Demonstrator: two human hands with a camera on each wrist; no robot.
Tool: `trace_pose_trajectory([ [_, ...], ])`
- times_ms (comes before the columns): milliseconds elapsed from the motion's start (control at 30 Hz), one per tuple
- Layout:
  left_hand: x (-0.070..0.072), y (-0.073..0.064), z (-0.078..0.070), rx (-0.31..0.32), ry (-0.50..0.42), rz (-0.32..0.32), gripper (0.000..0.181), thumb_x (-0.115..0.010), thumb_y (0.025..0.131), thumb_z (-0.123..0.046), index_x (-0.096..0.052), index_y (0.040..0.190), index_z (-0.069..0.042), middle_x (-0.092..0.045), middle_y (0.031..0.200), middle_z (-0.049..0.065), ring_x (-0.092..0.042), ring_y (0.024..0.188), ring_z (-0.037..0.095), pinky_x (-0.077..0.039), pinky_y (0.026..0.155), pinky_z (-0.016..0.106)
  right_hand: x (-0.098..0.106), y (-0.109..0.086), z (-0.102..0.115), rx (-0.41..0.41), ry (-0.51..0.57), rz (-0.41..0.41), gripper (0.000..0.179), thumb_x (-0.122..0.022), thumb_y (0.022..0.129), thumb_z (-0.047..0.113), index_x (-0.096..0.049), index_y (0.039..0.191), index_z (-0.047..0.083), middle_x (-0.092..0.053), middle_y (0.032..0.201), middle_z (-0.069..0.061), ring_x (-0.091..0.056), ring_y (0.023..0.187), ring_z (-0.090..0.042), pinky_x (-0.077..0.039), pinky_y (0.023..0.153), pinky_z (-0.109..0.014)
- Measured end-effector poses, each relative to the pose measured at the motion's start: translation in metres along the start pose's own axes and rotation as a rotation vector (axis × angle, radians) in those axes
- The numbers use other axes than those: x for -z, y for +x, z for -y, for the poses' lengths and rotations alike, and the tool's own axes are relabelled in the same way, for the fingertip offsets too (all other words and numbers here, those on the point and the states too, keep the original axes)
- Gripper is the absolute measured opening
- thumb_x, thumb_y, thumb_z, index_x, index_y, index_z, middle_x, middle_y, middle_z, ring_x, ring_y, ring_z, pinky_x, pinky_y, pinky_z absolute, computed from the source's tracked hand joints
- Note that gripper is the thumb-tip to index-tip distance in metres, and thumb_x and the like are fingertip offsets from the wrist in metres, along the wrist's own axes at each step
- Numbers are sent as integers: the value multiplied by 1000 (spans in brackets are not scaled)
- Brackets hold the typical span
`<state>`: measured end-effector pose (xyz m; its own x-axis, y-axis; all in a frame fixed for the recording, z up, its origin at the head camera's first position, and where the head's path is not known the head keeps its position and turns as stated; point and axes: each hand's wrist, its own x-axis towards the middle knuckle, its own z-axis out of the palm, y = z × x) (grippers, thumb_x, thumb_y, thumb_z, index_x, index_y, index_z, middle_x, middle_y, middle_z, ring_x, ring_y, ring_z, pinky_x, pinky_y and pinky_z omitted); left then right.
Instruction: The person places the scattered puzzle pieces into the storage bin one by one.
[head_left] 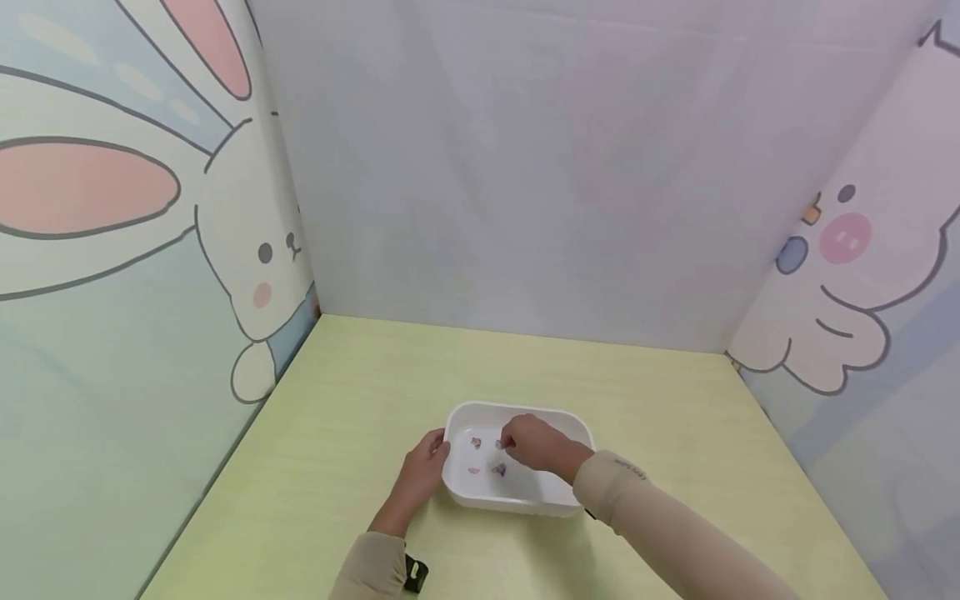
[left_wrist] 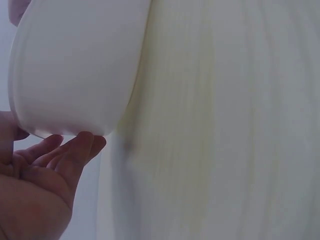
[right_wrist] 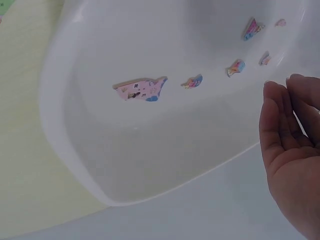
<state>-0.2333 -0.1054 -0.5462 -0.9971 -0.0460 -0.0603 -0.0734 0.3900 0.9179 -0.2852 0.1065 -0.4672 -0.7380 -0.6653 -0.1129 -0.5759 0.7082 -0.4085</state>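
My left hand [head_left: 423, 471] holds the left end of a white plastic basin [head_left: 517, 504], with the fingertips [left_wrist: 85, 142] against its outer wall and the thumb side at the rim. Over the inside of the basin is my right hand [head_left: 536, 442], its thumb and fingers bent toward each other, and nothing shows between them in the right wrist view. Close to those fingertips lies a small pale piece [right_wrist: 265, 59]. Several other small printed pieces with irregular outlines lie on the basin floor, among them a long pink one [right_wrist: 142, 90] and a purple-blue one [head_left: 498, 470].
The basin stands on a pale yellow tabletop [head_left: 390, 367]. A plain whitish curtain [head_left: 510, 167] rises at the back. Side panels carry a cartoon rabbit [head_left: 247, 242] on the left and a white cartoon animal [head_left: 862, 275] on the right. Black wrist straps show at both sleeves.
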Motion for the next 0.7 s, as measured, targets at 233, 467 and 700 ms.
trace_pose_trajectory([
  [233, 0, 0, -1, 9, 4, -4, 41, -47, 102, -22, -50, 137, 1, -56, 133, 21, -51, 123, 40, -39, 102, 56, 16, -9, -4, -76, 38, -25, 9, -64, 90, 0, -73, 91, 1, -64, 80, 3, -56, 72, -11, -51, 66, -30],
  [467, 1, 0, -2, -3, 14, -4, 42, -48, 102, -22, -50, 137, 2, -55, 134, 22, -49, 124, 41, -38, 103, 57, 33, -25, -15, -146, 114, -106, 8, -67, 89, 2, -72, 92, 6, -63, 83, 4, -58, 75, -11, -53, 69, -29],
  [700, 1, -1, -2, 10, 0, 1, 42, -48, 102, -22, -49, 137, 2, -55, 134, 22, -49, 125, 41, -37, 103, 57, 39, -39, -25, -178, 126, -169, 7, -66, 90, 3, -72, 93, 4, -63, 83, 3, -58, 75, -10, -53, 68, -29],
])
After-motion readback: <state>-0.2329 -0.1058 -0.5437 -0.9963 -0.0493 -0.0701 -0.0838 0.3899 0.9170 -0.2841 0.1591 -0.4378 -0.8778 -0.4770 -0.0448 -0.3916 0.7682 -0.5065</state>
